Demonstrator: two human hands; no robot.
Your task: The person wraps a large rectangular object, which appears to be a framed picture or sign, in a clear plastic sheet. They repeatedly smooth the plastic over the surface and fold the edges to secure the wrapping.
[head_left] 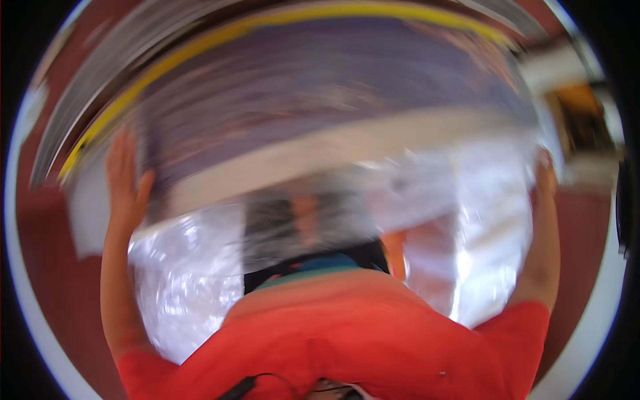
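Observation:
A wide, dark purple-grey sheet of material [267, 80] with a beige band [280, 160] along its near side spreads out in front of me, blurred by motion. Clear, shiny plastic film [187, 267] hangs from its near side down toward my body. My left hand [127, 173] lies at the left end of the sheet, fingers stretched and thumb apart. At the right end, my right hand [546, 170] is at the edge of the plastic. It is seen edge-on and smeared, so its fingers and any grip cannot be made out.
A yellow strip [267, 20] runs along the far side, with grey curved rails or bands [87, 93] beyond it at left. Reddish-brown floor [43, 230] shows at both sides. Toward the right rear stands a blurred brown and orange object [580, 110].

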